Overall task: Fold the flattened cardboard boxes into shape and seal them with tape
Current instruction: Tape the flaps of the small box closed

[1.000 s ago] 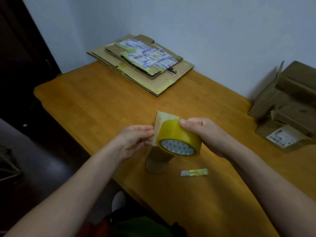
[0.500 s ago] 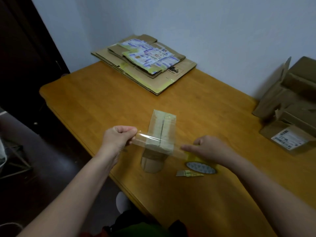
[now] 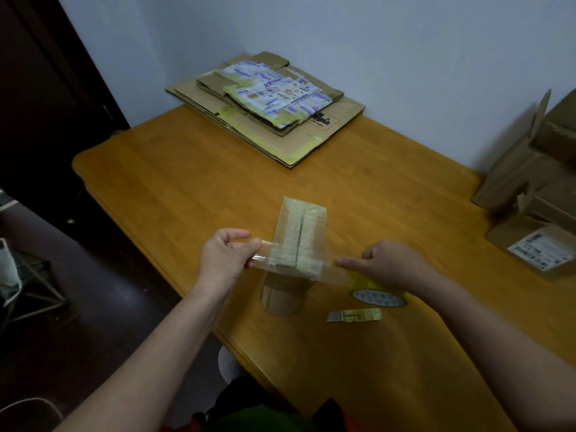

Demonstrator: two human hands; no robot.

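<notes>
A small brown cardboard box (image 3: 299, 232) stands upright near the table's front edge, its top flaps covered in tape. A clear strip of tape (image 3: 271, 255) stretches across the near end of its top. My left hand (image 3: 226, 257) pinches the strip's free end to the left of the box. To the right of the box, my right hand (image 3: 389, 266) grips the yellow tape roll (image 3: 378, 291), low by the table, with its forefinger stretched along the strip. The hand hides much of the roll.
A small yellow box cutter (image 3: 355, 315) lies on the wooden table (image 3: 187, 169) in front of the roll. Flattened cardboard boxes (image 3: 265, 101) are stacked at the back. Folded brown boxes (image 3: 536, 194) sit at the right edge. The floor drops off to the left.
The tape roll was held up beside the box top. My right hand pulled it down to the right, drawing a strip across the top while my left hand kept the free end.
</notes>
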